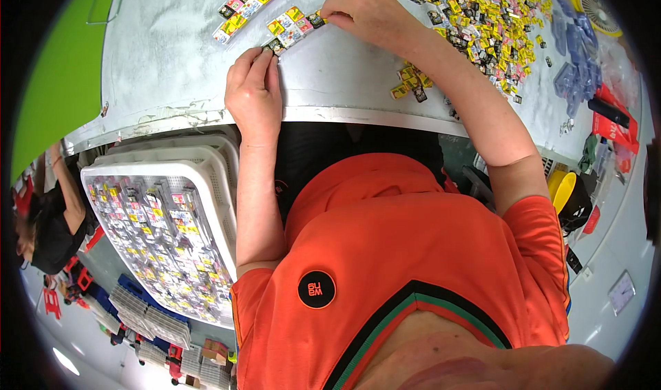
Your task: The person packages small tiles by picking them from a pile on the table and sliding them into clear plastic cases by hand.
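A block of small printed tiles (pixel 290 26) in yellow, white, pink and black lies on the grey table, seemingly in a clear tray. At its near left corner my left hand (pixel 253 90) has its fingertips closed on the edge, beside a black tile (pixel 275 46). My right hand (pixel 366 11) is pinched at the block's right end, against another small black tile (pixel 316 19); its fingertips partly hide what they grip. To the left lies a second group of similar tiles (pixel 246 11) in a clear tray, touched by neither hand.
A large heap of loose tiles (pixel 485 28) spreads across the table's right side, with a small cluster (pixel 411 81) nearer me. Blue plastic pieces (pixel 578 69) and a yellow fan (pixel 597 11) stand far right. Stacked white crates (pixel 224 252) hold packed trays below left. Another person (pixel 58 228) is at far left.
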Available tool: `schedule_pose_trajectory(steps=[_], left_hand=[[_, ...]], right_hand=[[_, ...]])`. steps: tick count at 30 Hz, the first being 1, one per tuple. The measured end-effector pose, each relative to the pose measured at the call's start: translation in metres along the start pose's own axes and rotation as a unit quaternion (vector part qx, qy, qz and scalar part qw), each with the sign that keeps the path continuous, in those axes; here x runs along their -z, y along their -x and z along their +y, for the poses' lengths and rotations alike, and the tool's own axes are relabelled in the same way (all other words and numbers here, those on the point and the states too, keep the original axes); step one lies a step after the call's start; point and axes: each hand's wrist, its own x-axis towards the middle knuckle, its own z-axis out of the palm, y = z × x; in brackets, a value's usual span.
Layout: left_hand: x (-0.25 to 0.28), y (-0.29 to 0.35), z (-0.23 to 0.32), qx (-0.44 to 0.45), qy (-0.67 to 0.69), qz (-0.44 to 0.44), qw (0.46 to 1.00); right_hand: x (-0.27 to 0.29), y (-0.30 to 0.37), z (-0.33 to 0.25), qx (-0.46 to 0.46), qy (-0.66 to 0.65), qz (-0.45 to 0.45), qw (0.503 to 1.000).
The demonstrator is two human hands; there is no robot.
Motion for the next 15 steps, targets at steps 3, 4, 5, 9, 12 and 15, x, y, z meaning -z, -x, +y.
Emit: schedule_pose_trajectory(steps=[3, 4, 5, 9, 12, 15], left_hand=[[-0.002, 0.001, 0.000, -0.015, -0.015, 0.005, 1.000], [-0.002, 0.001, 0.001, -0.019, -0.017, 0.006, 1.000], [-0.002, 0.001, 0.001, -0.019, -0.017, 0.005, 1.000], [-0.001, 0.000, 0.000, -0.033, -0.014, 0.009, 0.999], [-0.002, 0.000, 0.000, -0.033, -0.011, 0.009, 0.999], [-0.001, 0.001, 0.000, -0.031, -0.009, 0.009, 0.999]], right_hand=[[0.001, 0.001, 0.000, -0.009, -0.020, 0.008, 1.000], [0.001, 0.001, 0.000, -0.023, -0.040, 0.019, 0.999], [0.000, 0.002, 0.000, -0.036, -0.061, 0.029, 0.997], [-0.007, 0.002, 0.005, -0.056, -0.069, 0.043, 0.995], [-0.008, 0.002, 0.002, -0.078, -0.052, 0.020, 0.995], [-0.007, 0.001, -0.008, -0.048, -0.059, 0.043, 0.996]])
